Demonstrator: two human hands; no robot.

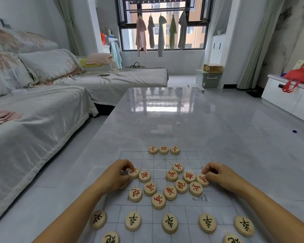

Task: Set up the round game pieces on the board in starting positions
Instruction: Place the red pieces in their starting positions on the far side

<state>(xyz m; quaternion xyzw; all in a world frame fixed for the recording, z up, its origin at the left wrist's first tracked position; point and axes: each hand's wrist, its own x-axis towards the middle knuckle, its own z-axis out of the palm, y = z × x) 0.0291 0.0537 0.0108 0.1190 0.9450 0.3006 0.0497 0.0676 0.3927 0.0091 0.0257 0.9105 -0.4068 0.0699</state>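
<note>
One glossy table point(165, 120) carries the work; its surface is judged slick, so anything nudged on it will slide. One thin board point(139, 156), a pale printed grid, lies flat at the near end of the table; it is judged light and limp, liable to shift if a hand drags across it.

Twelve loose red discs point(170, 192) lie jumbled at the board's centre, several touching; three far red discs point(164, 149) stand side by side at 12 o'clock, on the far edge line; five black discs point(169, 223) stand spaced in a row at 6 o'clock.

Handling, as judged: each disc looks like wood, so stiff, light, smooth-faced and not fragile; take it by the rim between thumb and fingertip, lifting clear of its neighbours rather than sliding it.

At 9 o'clock the left hand point(116, 174) pinches the leftmost red disc point(133, 172) by its rim; at 3 o'clock the right hand point(216, 172) has thumb and curled fingers on the rim of the rightmost red disc point(202, 180).

Limits of view: two more black discs point(110, 238) are cut off at the bottom edge, as is the board's near side; grid lines are faint under glare; whether either gripped disc is lifted cannot be told.
</note>
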